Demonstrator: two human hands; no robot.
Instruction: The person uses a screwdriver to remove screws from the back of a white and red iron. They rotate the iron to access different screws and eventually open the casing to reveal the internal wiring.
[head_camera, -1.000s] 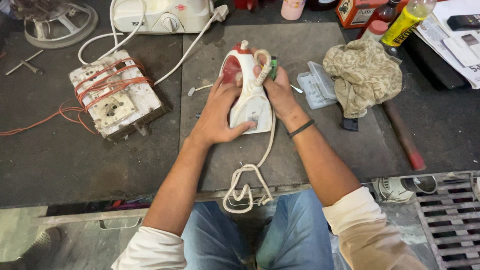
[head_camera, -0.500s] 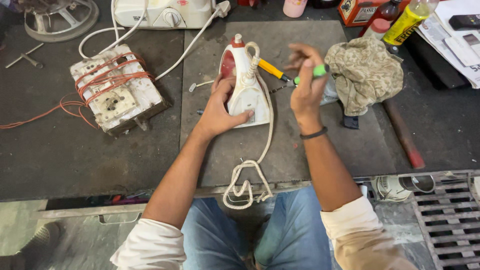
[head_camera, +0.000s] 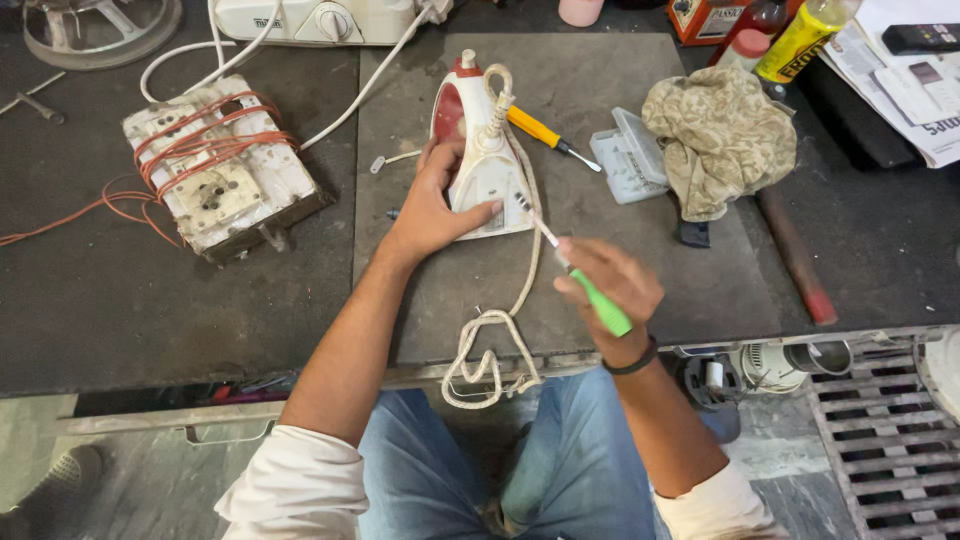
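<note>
Two screwdrivers now show by the iron (head_camera: 478, 150): half a second ago the right hand (head_camera: 608, 290) was raised with the green-handled one beside the cloth; now it has dropped nearer the bench edge, and the yellow-handled screwdriver (head_camera: 540, 130) lies loose just right of the iron. Iron unmoved, on the grey mat (head_camera: 620, 270), nose pointing away.

Left hand (head_camera: 432, 205) flat against the iron's left flank, thumb across its heel, fingers spread, pressing rather than gripping. Right hand closed round the green screwdriver (head_camera: 585, 285), shaft angled up-left, tip at the iron's heel; contact likely, hard to tell.

White cord (head_camera: 492, 350) trails from the iron's heel and loops over the bench edge. Open mat lies right of the iron, up to the plastic box (head_camera: 628, 155) and crumpled cloth (head_camera: 720, 135). Wire-bound switch block (head_camera: 215, 165) sits well left.
</note>
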